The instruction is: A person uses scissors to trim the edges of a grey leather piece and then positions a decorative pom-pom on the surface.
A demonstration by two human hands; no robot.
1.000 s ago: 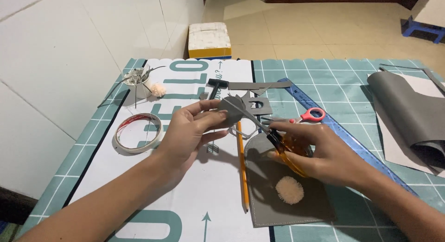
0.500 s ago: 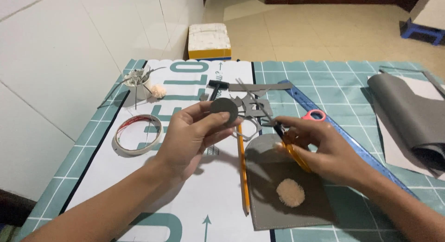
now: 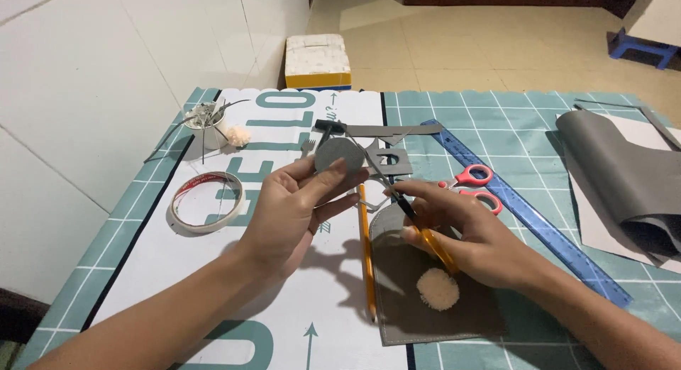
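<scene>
My left hand [image 3: 291, 207] holds a round grey felt disc [image 3: 335, 156] upright between thumb and fingers, above the white mat. My right hand [image 3: 468, 232] grips yellow-handled scissors [image 3: 415, 221] whose thin blades point up-left toward the disc's right edge. Under my right hand lies a grey felt sheet [image 3: 425, 313] with a round hole cut in it. A yellow pencil [image 3: 366, 253] lies lengthwise beside that sheet, between my two hands.
A tape roll [image 3: 207, 201] lies left of my left hand. Red-handled scissors [image 3: 477, 184], a blue ruler [image 3: 525, 214] and grey cut pieces [image 3: 390, 157] sit behind. A small cup of tools [image 3: 206, 122] stands far left, and folded grey fabric [image 3: 624, 178] lies far right.
The last corner scrap has come off and the felt piece is now a full round disc. My left hand has lifted and turned it to face me; the scissors stay close by.
</scene>
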